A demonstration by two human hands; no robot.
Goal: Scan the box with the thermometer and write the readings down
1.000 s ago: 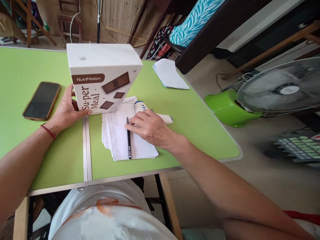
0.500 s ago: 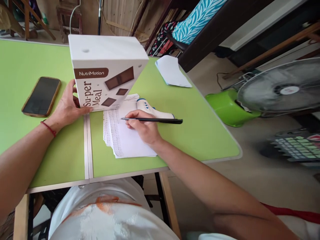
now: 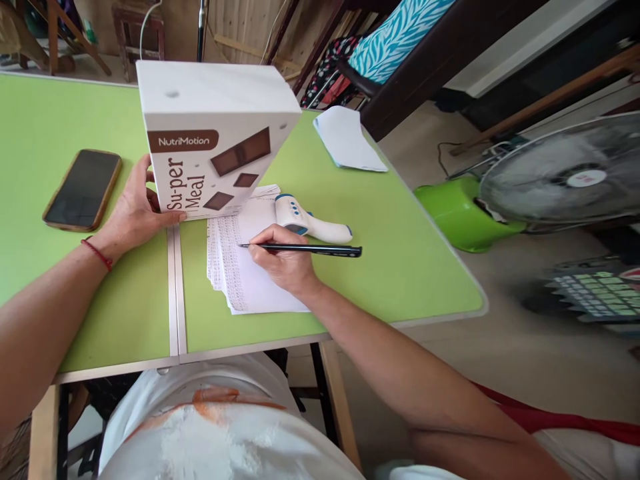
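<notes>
My left hand grips the lower left edge of a white cardboard box printed "NutriMotion Su-per Meal", which stands upright on the green table. In my right hand is a black pen, its tip at the handwritten column on the top sheet. That sheet lies on a stack of papers covered in small writing along the left side. Just beyond my right hand, a white and blue infrared thermometer lies partly over the papers. The box hides the far part of the stack.
A phone in a brown case lies left of the box. Folded white papers rest near the table's right edge. Past that edge stand a fan and a green bucket. A metal seam crosses the green table.
My right hand and the pen have shifted slightly left and down, uncovering more of the thermometer. My left hand stays on the box. The view has moved a little.
</notes>
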